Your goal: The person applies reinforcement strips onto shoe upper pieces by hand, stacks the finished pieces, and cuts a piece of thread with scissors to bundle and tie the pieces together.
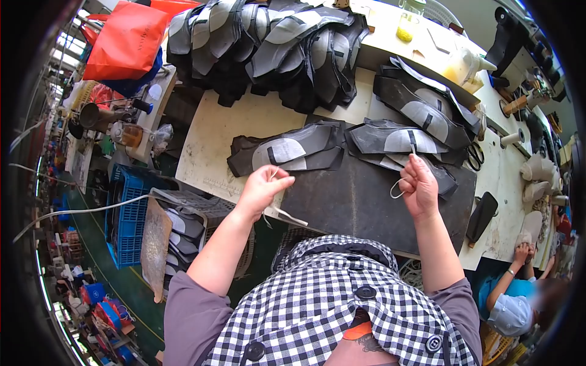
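at the left hand point(264, 190): curled above the near edge of the bench point(204, 137), grasping a bit of pale strip point(273, 174) between thumb and forefinger. below it, white tape point(290, 218) hanging loose; joined to the strip or not, cannot tell.

at the right hand point(419, 185): raised over the black mat point(372, 204), thumb and forefinger pinched together, other fingers folded in. grasping a thin pale loop point(392, 190), bulging out toward the left hand. one length with the strip or separate, cannot tell.

just beyond the left hand, left stack point(284, 149): dark grey pieces, pale patch uppermost, partly over the mat. just beyond the right hand, right stack point(394, 139): similar pieces, fanned, black tab on pale patch. behind, rear stack point(433, 113), near the scissors point(475, 157). on the far side, big heap point(268, 49) of like pieces.

off left, below bench level: blue crate point(126, 244). top left: red bag point(128, 39). far right: a co-worker's hands point(525, 251).
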`<state>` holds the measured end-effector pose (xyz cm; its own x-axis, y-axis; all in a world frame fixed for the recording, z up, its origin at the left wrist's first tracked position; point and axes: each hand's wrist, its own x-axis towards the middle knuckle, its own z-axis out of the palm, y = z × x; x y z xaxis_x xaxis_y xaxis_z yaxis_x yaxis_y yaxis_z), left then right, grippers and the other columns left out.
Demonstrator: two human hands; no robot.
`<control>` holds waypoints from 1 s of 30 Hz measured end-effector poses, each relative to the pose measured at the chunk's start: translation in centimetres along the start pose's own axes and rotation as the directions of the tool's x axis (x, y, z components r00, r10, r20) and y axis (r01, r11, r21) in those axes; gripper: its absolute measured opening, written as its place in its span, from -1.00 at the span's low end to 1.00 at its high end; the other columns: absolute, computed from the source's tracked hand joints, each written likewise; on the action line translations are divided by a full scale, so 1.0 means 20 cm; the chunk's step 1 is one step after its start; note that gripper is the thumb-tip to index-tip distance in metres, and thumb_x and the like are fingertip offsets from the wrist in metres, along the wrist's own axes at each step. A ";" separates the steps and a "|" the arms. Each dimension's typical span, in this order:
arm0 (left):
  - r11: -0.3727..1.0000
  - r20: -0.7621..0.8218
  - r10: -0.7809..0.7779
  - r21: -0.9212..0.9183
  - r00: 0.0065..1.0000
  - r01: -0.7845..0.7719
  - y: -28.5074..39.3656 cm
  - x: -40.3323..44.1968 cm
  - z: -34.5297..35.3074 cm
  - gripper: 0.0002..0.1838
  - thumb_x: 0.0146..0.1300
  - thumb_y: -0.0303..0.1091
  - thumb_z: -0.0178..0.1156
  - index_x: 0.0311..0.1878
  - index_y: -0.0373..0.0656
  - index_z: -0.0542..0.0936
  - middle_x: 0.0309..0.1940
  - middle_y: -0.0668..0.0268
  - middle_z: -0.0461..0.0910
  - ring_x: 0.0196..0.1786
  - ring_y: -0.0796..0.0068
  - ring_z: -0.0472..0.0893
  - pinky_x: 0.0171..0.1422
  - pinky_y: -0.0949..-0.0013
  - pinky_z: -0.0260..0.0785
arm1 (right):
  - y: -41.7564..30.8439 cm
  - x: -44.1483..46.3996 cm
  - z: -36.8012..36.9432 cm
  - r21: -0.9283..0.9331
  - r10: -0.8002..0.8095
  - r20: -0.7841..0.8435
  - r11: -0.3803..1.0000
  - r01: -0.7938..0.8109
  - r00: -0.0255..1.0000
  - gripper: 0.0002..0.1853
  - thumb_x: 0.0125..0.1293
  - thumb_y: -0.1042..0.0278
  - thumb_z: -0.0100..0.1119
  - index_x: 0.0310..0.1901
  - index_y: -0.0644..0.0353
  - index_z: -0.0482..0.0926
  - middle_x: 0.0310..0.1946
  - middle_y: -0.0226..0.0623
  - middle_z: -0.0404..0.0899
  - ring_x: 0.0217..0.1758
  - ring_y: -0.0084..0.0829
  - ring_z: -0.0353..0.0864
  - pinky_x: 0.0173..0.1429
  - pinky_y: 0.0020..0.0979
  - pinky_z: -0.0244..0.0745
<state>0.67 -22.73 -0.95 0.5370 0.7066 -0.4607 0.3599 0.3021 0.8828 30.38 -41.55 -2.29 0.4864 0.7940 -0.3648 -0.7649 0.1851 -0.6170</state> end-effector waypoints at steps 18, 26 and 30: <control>0.632 0.196 0.587 0.496 0.785 -0.596 -0.06 0.60 0.12 -0.88 0.22 -0.53 0.23 -0.21 -0.15 0.50 -0.26 0.23 0.55 -0.21 0.26 0.61 -0.10 0.28 0.45 | 0.60 0.27 0.16 -0.656 0.226 0.458 -0.566 0.499 0.860 -0.84 0.25 0.46 0.04 -0.14 0.18 0.51 0.41 -0.18 0.32 0.52 -0.26 0.20 0.49 -0.14 0.18; 0.693 -0.093 0.543 -0.511 0.834 -0.508 0.18 0.27 -0.54 -0.32 0.26 0.00 0.31 0.26 -0.29 0.36 -0.32 0.38 0.52 -0.25 0.63 0.52 -0.13 0.53 0.44 | 0.59 0.27 0.21 -0.651 0.262 0.389 -0.600 0.465 0.883 -0.75 0.20 0.49 0.04 -0.07 0.22 0.52 0.45 -0.20 0.26 0.53 -0.28 0.19 0.49 -0.14 0.19; 0.584 -0.426 0.425 -0.545 0.798 -0.602 0.10 0.09 -1.13 -0.49 0.41 -0.29 0.12 0.36 -0.25 0.36 -0.30 0.40 0.55 -0.27 0.54 0.56 -0.04 0.47 0.46 | 0.59 0.26 0.21 -0.641 0.267 0.394 -0.606 0.471 0.879 -0.73 0.19 0.49 0.04 -0.05 0.24 0.53 0.44 -0.21 0.27 0.53 -0.29 0.19 0.49 -0.13 0.20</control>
<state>-14.98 -6.38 2.00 0.2564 0.9655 0.0465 -0.5292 0.0999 0.8426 22.17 -32.77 -8.54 0.0571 0.9758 -0.2109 0.9634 -0.1093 -0.2446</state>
